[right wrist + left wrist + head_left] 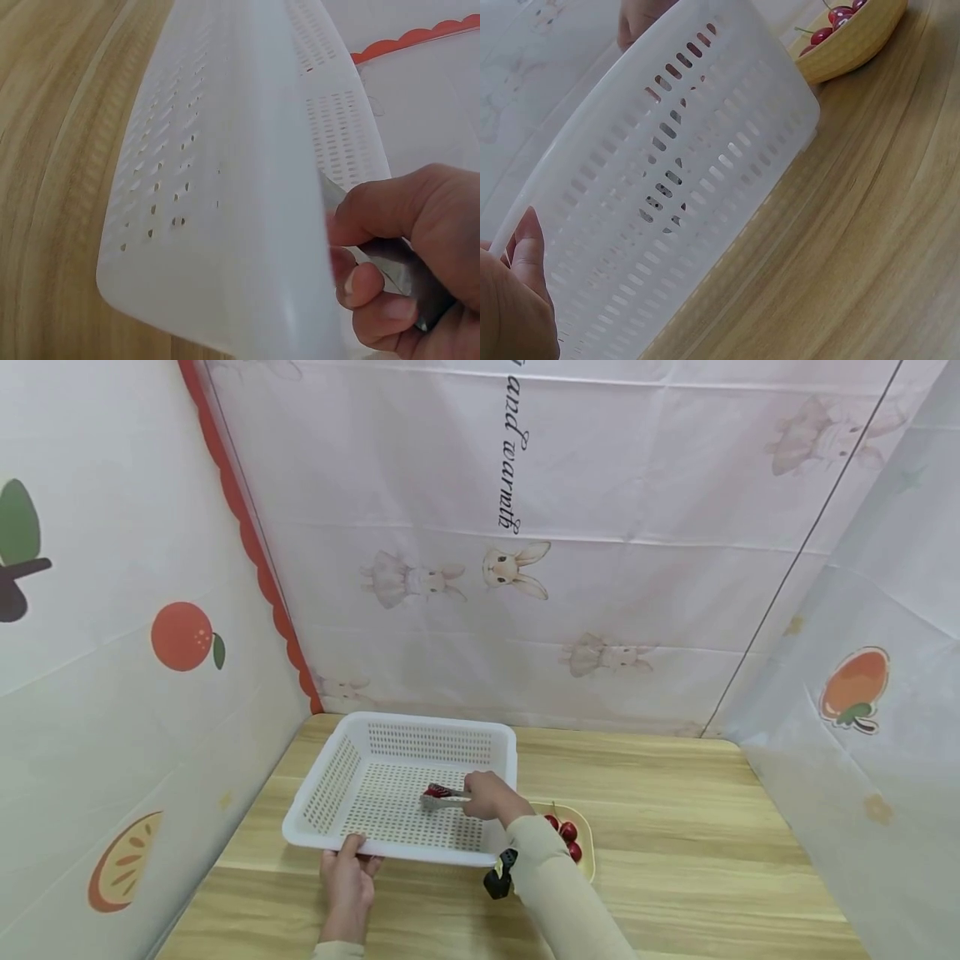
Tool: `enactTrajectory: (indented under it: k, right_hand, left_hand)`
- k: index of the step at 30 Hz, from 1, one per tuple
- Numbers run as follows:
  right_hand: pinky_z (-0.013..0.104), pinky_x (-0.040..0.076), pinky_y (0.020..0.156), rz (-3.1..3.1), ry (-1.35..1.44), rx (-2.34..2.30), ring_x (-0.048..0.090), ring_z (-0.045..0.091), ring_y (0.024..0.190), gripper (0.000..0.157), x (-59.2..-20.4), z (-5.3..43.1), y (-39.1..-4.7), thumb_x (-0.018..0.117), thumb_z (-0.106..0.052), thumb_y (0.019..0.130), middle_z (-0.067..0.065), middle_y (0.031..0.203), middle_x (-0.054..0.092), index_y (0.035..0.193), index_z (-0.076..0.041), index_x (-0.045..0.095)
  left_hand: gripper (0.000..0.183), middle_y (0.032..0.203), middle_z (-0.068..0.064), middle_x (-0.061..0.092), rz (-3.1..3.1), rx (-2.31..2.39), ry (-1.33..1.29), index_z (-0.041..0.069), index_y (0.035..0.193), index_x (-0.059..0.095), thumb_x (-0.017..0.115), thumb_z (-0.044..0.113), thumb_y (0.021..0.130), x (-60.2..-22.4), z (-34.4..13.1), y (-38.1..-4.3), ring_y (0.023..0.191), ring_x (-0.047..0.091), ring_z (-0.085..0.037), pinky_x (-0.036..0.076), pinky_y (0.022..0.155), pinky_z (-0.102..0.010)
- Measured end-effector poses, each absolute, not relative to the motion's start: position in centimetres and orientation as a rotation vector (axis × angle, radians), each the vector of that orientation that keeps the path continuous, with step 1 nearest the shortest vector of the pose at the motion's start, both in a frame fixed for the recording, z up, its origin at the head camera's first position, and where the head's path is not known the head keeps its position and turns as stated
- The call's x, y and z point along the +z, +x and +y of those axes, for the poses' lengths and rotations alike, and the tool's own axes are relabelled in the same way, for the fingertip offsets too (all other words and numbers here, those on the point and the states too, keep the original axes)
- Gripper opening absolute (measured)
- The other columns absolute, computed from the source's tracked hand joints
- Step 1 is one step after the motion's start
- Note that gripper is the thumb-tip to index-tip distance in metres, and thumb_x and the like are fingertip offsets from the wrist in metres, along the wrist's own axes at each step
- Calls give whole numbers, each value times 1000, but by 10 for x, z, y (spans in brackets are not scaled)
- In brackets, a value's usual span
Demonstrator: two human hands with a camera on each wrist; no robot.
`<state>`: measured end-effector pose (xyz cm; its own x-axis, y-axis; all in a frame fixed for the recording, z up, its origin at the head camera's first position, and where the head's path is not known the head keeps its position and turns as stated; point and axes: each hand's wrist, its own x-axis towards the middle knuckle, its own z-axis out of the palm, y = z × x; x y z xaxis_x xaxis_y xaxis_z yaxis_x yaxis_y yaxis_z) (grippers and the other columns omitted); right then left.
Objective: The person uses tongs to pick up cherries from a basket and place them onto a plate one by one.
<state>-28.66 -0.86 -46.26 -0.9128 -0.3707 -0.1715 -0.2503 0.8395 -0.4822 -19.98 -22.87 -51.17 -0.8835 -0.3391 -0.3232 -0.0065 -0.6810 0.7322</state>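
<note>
A white plastic basket [397, 853] with slotted walls and floor stands on the wooden table. My left hand [348, 881] grips its near rim, thumb over the edge; the left wrist view shows this hand [521, 292] at the basket's outer wall [697, 176]. Inside the basket, my right hand [487, 797] holds a pair of metal tongs [450, 803]. A dark red cherry [432, 791] shows at the tongs' tips, low over the slotted floor. In the right wrist view the fingers curl round the tongs [405, 274], while the basket wall hides the tips.
A yellow bowl [588, 860] with several cherries [568, 832] sits right of the basket, partly behind my right sleeve [551, 868]. The wooden table [690, 835] extends to the right. Printed cloth walls [630, 577] enclose the back and both sides.
</note>
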Motion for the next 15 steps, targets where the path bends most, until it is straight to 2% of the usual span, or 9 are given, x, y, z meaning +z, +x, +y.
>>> enactTrajectory:
  k: [7, 13, 15]
  right_hand:
    - [25, 46, 53, 2786, -497, -693, 50, 13, 62, 11, -463, -8, -288, 67, -6, 76, -2, 72, 56, 85, -7, 61]
    - [24, 46, 52, 2804, -529, -742, 50, 13, 61, 10, -461, -8, -291, 65, -5, 75, -3, 71, 56, 82, -8, 59]
    - [24, 46, 52, 2804, -539, -735, 49, 12, 60, 9, -460, -8, -290, 65, -5, 76, -3, 70, 55, 82, -7, 59]
  left_hand:
    - [43, 94, 4, 68, -1163, -2635, 671, 19, 126, 45, 41, -4, 90, -513, -229, -200, 85, 66, -17, 58, 66, -32]
    - [43, 94, 5, 68, -1192, -2619, 660, 19, 128, 44, 41, -3, 91, -512, -228, -199, 85, 66, -16, 57, 58, -27]
    - [44, 94, 5, 68, -1196, -2617, 666, 19, 129, 43, 41, -3, 91, -512, -229, -199, 85, 66, -16, 58, 60, -28]
